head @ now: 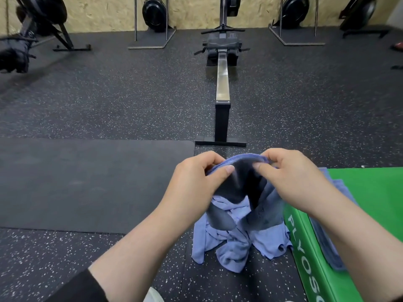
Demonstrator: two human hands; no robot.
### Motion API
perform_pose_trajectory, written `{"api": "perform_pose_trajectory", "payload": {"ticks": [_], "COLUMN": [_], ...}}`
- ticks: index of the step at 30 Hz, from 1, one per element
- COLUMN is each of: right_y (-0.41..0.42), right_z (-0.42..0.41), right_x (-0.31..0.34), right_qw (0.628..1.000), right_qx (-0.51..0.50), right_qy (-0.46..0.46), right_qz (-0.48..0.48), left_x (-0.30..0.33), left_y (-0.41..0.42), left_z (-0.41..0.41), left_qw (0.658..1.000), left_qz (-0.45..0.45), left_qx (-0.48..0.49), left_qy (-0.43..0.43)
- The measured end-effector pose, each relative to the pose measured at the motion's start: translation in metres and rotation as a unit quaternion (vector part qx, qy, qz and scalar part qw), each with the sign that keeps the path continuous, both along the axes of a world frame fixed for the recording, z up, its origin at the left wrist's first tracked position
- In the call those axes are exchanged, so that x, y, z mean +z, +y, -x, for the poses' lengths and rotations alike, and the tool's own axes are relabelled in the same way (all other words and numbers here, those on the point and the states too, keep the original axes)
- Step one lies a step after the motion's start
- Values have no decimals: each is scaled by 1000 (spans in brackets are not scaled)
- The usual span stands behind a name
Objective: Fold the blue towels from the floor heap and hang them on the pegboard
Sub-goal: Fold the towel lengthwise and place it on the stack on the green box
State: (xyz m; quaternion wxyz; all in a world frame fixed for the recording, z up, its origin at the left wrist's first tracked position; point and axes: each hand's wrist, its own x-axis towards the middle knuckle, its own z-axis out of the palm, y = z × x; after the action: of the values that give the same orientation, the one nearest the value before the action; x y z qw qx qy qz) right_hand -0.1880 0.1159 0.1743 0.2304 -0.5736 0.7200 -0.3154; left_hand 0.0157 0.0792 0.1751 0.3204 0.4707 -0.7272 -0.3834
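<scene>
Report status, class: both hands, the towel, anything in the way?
Left hand and right hand pinch one blue towel, lifted. Heap on floor below. Green box beside.

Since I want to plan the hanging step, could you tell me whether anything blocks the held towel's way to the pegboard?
I cannot tell: no pegboard is in view. Both hands pinch the blue towel above the floor heap.

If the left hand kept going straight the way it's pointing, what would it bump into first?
Probably the right hand: the left hand points rightward across the held blue cloth towel, both pinching its top edge, though depth is unclear.
</scene>
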Motion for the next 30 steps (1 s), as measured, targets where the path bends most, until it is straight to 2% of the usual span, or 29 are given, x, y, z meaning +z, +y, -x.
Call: {"api": "perform_pose_trajectory", "payload": {"ticks": [6, 9, 13, 18, 25, 27, 30], "right_y": [6, 7, 6, 2, 3, 4, 7], "right_z": [-16, -20, -17, -7, 3, 8, 13], "right_x": [9, 8, 4, 1, 0, -3, 0], "right_qw": [992, 988, 989, 991, 984, 988, 996], "right_qx": [116, 143, 130, 43, -12, -17, -7], "right_qy": [-47, -59, -75, -120, -178, -156, -74], "right_qz": [-14, -25, -10, 34, 19, -2, -52], "left_x": [2, 1, 1, -3, -6, -6, -6], "left_y": [3, 5, 4, -3, -5, -5, -6], "left_z": [7, 8, 8, 1, -3, -2, -1], "left_qw": [999, 999, 999, 999, 994, 991, 983], "left_qz": [-31, -27, -6, -12, -52, -63, -79], "left_qx": [-31, -40, -38, -27, 20, 18, 50], "left_qy": [7, 5, 21, -27, 89, 120, 156]}}
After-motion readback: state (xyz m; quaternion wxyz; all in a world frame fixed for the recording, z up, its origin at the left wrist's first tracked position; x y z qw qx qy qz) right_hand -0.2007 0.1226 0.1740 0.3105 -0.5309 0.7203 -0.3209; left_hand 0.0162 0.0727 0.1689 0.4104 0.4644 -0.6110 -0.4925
